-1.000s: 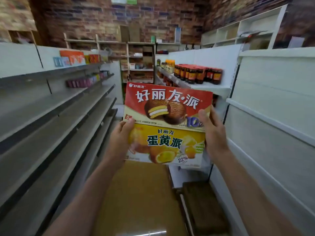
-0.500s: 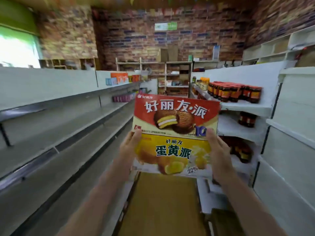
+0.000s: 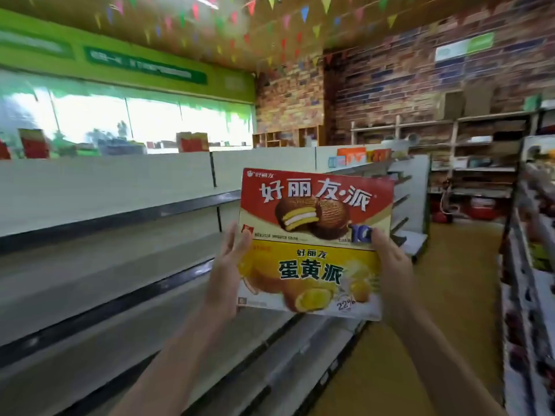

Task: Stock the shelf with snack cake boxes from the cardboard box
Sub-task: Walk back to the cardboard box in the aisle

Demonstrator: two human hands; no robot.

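Note:
I hold two snack cake boxes upright in front of me, stacked face-on. The red chocolate pie box (image 3: pixel 318 199) stands above and behind the yellow egg-yolk pie box (image 3: pixel 309 274). My left hand (image 3: pixel 226 274) grips the stack's left edge, fingers pointing up. My right hand (image 3: pixel 390 265) grips the right edge, its thumb over the front. Behind the boxes and to the left runs the long shelf unit (image 3: pixel 120 265), its grey boards bare. The cardboard box is out of view.
A shelf with blurred goods (image 3: pixel 534 250) lines the right edge. The yellow aisle floor (image 3: pixel 450 280) runs toward wooden racks (image 3: pixel 480 151) at the brick back wall. A few small packs (image 3: pixel 351 156) sit on the far end of the left unit's top.
The view has swung left and upward, from the aisle's right shelves with jars to the bare left shelf unit. Both hands keep the same hold on the two boxes.

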